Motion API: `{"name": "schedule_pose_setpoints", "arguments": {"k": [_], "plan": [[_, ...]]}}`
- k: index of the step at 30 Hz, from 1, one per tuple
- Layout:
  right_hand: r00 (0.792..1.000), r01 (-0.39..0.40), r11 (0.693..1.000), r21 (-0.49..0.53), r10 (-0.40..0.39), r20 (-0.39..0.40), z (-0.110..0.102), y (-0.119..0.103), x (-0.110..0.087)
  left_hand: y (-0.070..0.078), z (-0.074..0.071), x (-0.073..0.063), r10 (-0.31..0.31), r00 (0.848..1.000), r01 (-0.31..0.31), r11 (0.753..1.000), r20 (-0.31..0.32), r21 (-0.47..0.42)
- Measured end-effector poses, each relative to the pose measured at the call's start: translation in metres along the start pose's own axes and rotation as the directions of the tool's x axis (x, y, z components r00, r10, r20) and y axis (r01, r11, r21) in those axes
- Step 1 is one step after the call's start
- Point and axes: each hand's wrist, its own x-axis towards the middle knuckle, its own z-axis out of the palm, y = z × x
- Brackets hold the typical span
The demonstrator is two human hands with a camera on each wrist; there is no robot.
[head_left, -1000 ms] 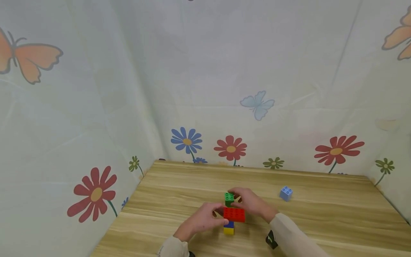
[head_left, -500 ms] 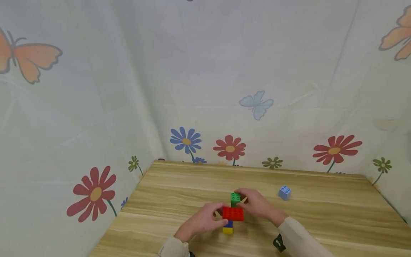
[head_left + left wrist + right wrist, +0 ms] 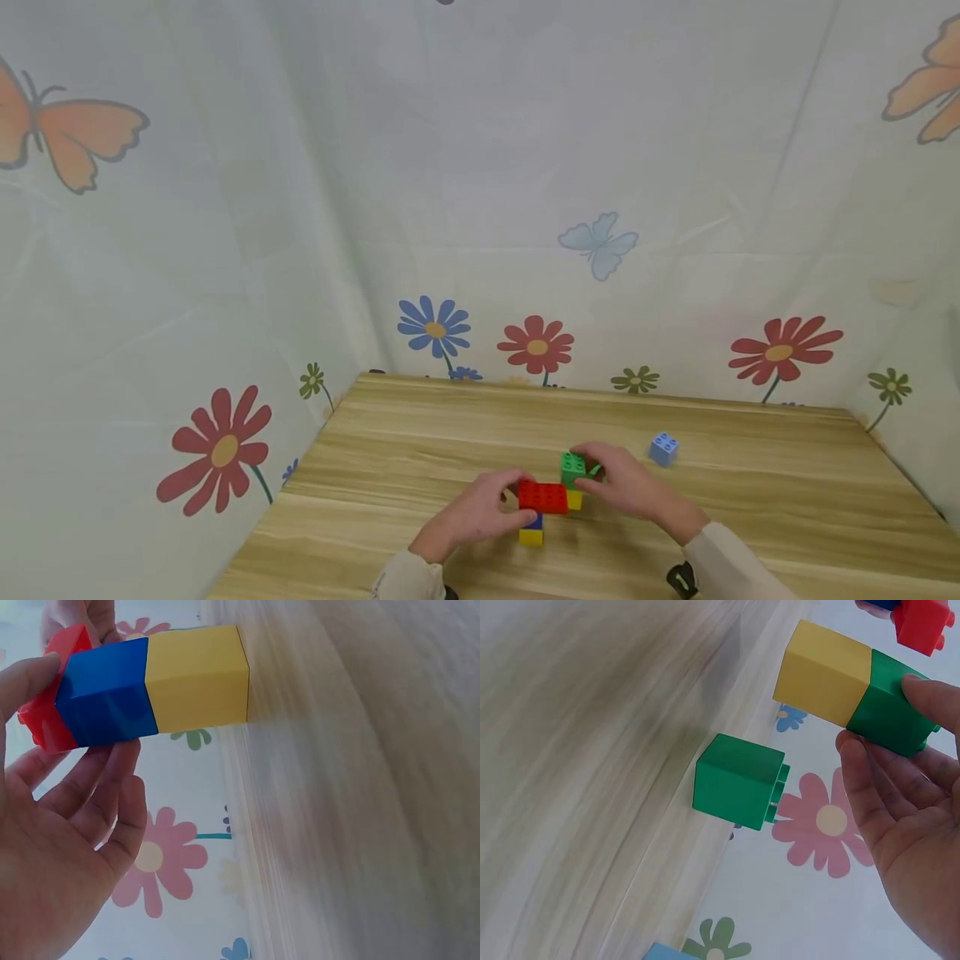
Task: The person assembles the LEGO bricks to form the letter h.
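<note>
With my left hand (image 3: pixel 483 507) I hold the long red plastic brick (image 3: pixel 543 497); the thumb is on its near side, the fingers are bent behind. Under its left part sits the square blue plastic block (image 3: pixel 105 694), and below this one the yellow plastic block (image 3: pixel 199 679). The right part of the red brick has nothing under it. My right hand (image 3: pixel 628 483), just to the right and farther, pinches the studded green plastic block (image 3: pixel 892 705), which sits upon a second yellow block (image 3: pixel 825 671). A loose green block (image 3: pixel 735 784) stands on the wooden table (image 3: pixel 420 433) beside this hand; the light blue block (image 3: pixel 663 451) is farther right.

I judge the step in hand is to line up both stacks. The next move calls for a steady left grip and upright, matching studs.
</note>
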Motion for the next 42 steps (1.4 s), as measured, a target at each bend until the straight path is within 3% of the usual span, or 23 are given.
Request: {"name": "schedule_pose_setpoints", "arguments": {"k": [17, 28, 35, 42], "plan": [[0.998, 0.049, 0.996, -0.080, -0.045, 0.043, -0.003, 0.005, -0.033, 0.015, 0.005, 0.006, 0.003, 1.000, -0.002, 1.000, -0.009, 0.028], [0.995, 0.074, 0.995, -0.070, -0.068, 0.075, 0.000, 0.007, -0.045, 0.023, 0.015, 0.014, 0.023, 1.000, -0.022, 0.991, -0.006, 0.129], [0.994, 0.092, 0.994, -0.051, -0.089, 0.061, 0.003, 0.007, -0.047, 0.025, 0.021, 0.018, 0.069, 0.998, -0.068, 0.992, -0.003, 0.106], [0.995, 0.090, 0.996, -0.024, -0.089, 0.055, 0.006, 0.007, -0.046, 0.028, 0.025, 0.020, 0.038, 0.999, -0.038, 0.999, 0.008, 0.026]]}}
